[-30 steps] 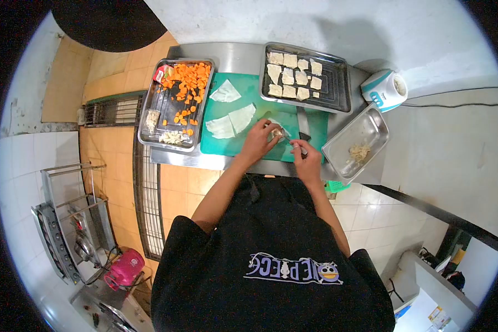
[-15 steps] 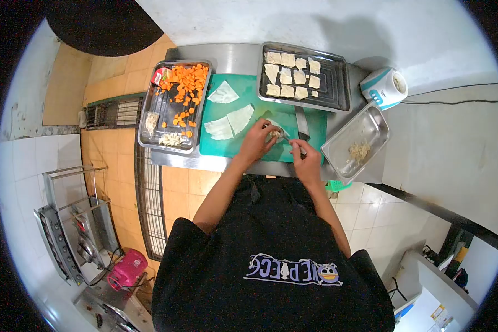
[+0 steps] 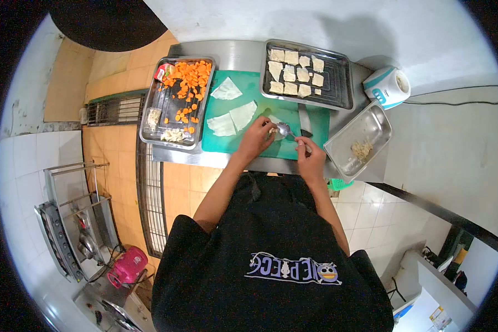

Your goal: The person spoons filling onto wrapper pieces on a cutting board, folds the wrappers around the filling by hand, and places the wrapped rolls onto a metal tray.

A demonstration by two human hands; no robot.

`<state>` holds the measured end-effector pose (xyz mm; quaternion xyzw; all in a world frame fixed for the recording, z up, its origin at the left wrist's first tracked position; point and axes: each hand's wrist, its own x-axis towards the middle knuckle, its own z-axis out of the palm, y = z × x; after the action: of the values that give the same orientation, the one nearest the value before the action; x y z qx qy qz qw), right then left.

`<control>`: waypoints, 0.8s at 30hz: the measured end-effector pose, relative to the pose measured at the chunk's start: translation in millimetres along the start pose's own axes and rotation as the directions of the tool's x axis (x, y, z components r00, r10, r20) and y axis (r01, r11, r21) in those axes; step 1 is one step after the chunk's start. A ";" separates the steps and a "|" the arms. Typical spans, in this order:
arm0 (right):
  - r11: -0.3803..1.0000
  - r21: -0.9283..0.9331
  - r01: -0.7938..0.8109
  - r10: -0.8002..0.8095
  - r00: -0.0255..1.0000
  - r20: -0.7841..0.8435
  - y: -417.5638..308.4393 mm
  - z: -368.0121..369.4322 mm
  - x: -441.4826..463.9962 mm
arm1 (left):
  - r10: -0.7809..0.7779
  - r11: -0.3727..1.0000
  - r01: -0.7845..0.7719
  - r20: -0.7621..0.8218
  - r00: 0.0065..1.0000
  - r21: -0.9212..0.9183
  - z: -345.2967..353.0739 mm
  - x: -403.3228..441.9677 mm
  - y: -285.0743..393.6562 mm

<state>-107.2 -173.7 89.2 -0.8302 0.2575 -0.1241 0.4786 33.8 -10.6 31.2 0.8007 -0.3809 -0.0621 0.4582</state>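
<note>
My right hand (image 3: 311, 157) grips a metal spoon (image 3: 284, 129) by its handle, the bowl of the spoon reaching my left fingertips. With bent fingers, my left hand (image 3: 257, 138) holds the edge of a pale wrapper sheet (image 3: 274, 118) that has a little filling on it; the fingers partly hide both. Beneath lies a green cutting board (image 3: 218, 146). Several cut wrapper pieces (image 3: 242, 115) are spread on its left part. A knife (image 3: 305, 119) rests beyond my right hand, blade pointing away.
To the left, a tray (image 3: 147, 135) carries chopped carrots (image 3: 191, 77) and pale chopped pieces. A dark tray (image 3: 337, 91) at the back holds rows of pale squares. On the right are a steel pan (image 3: 379, 133) with some filling (image 3: 361, 149) and a white-and-blue container (image 3: 386, 88).
The spoon's bowl has turned and shows more plainly beside my left fingers. My right hand has shifted slightly right. The whole view has moved a little.
</note>
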 end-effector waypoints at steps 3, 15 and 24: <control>1.000 -0.013 -0.015 0.015 1.000 -0.004 -0.5 -3.7 0.4 | 0.012 0.999 -0.013 0.014 1.000 0.039 3.0 1.1 -1.8; 0.999 0.032 -0.006 0.011 0.990 -0.137 -0.6 -21.4 3.0 | 0.057 0.990 -0.051 -0.039 0.998 0.134 8.4 2.2 -8.0; 0.988 0.123 -0.093 0.106 0.989 -0.105 -5.3 -28.9 1.8 | 0.079 0.986 -0.067 -0.076 0.994 0.151 6.2 2.2 -3.5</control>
<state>-117.2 -193.7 108.4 -0.7784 0.3172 -0.1612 0.5171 34.5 -15.3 25.5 0.8199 -0.3943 0.0161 0.4147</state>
